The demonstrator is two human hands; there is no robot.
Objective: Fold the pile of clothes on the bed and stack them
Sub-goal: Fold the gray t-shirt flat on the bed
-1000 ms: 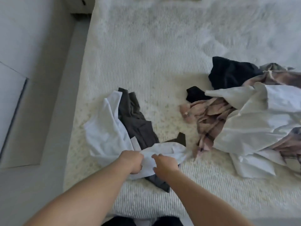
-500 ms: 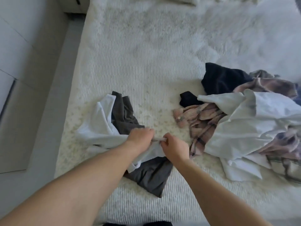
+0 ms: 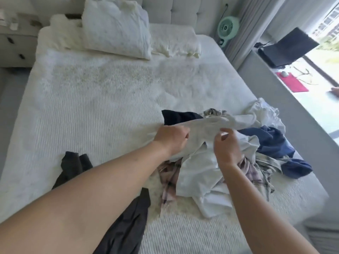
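Observation:
A white garment [image 3: 203, 128] is lifted over the pile of clothes [image 3: 229, 162] on the right of the bed [image 3: 95, 99]. My left hand [image 3: 171, 140] grips its left edge. My right hand [image 3: 227, 145] pinches its edge a little to the right. The pile holds white, plaid, navy blue [image 3: 271, 142] and black [image 3: 179, 116] pieces. A dark grey garment [image 3: 126, 224] lies spread on the bed at the lower left, partly hidden under my left forearm.
Pillows [image 3: 117, 28] lie at the head of the bed. A nightstand [image 3: 14, 44] stands at the far left. A green fan [image 3: 228, 27], a laptop [image 3: 288, 46] and a red mat [image 3: 291, 81] are beyond the bed's right edge.
Both hands lifted the white garment off the dark grey one and carried it up and right over the pile. The view swung up toward the headboard.

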